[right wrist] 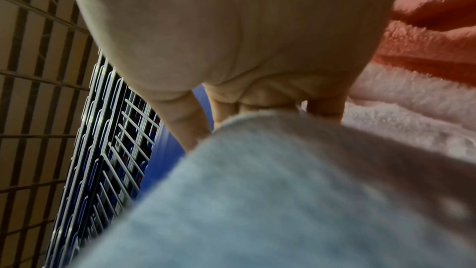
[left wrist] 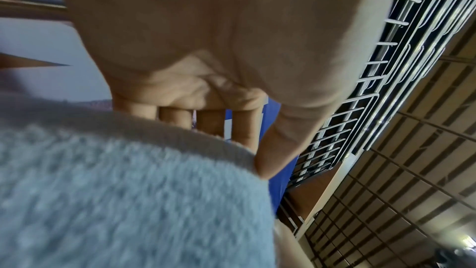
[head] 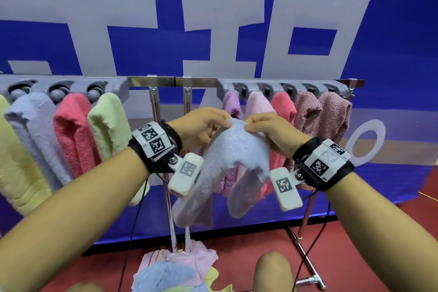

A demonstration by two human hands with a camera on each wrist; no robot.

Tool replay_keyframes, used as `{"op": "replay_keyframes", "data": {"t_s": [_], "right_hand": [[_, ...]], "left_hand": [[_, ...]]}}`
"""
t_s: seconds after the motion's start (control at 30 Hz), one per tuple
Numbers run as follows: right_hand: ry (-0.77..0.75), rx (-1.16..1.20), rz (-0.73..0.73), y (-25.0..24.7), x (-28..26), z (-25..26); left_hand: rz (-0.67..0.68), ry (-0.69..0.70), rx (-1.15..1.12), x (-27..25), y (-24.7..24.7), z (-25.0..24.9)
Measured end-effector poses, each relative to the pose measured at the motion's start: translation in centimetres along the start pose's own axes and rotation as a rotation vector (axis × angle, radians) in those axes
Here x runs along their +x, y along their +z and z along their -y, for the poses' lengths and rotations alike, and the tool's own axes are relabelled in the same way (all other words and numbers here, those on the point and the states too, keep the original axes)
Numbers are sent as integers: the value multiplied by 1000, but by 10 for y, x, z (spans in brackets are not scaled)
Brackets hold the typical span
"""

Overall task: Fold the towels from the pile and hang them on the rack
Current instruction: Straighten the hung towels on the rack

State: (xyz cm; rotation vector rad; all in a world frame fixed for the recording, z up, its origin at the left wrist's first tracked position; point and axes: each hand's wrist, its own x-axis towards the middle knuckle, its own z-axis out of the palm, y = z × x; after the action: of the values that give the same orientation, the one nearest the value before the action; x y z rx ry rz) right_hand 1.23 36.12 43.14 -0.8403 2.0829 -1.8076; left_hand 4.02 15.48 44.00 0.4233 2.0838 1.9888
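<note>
I hold a pale blue towel (head: 233,154) up in front of the rack (head: 166,82), folded over so two ends hang down. My left hand (head: 201,125) pinches its top fold from the left and my right hand (head: 267,129) pinches it from the right, thumbs nearly meeting. In the left wrist view the thumb presses the blue towel (left wrist: 123,191) against the fingers (left wrist: 247,129). The right wrist view shows the same grip on the towel (right wrist: 257,191). The pile of towels (head: 175,270) lies on the floor below.
Yellow, blue, red and green towels (head: 71,137) hang from grey clips at the rack's left. Purple, pink, red and mottled towels (head: 308,114) hang at its right. The middle bar (head: 163,82) between the clip blocks is bare. A blue banner (head: 213,19) stands behind; my knee (head: 272,272) shows at the bottom.
</note>
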Motion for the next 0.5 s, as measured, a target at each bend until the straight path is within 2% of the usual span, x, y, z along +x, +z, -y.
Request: {"op": "replay_keyframes", "data": {"t_s": [0.1, 0.33, 0.43, 0.5], "right_hand": [[-24, 50, -37, -13, -3, 4], [-104, -3, -106, -56, -20, 10], [-136, -34, -182, -84, -31, 12], [-134, -70, -255, -103, -39, 12]], "left_hand": [[22, -16, 30, 6, 8, -3], [80, 41, 298, 34, 44, -24], [77, 108, 300, 53, 68, -34], [33, 144, 221, 68, 87, -39]]}}
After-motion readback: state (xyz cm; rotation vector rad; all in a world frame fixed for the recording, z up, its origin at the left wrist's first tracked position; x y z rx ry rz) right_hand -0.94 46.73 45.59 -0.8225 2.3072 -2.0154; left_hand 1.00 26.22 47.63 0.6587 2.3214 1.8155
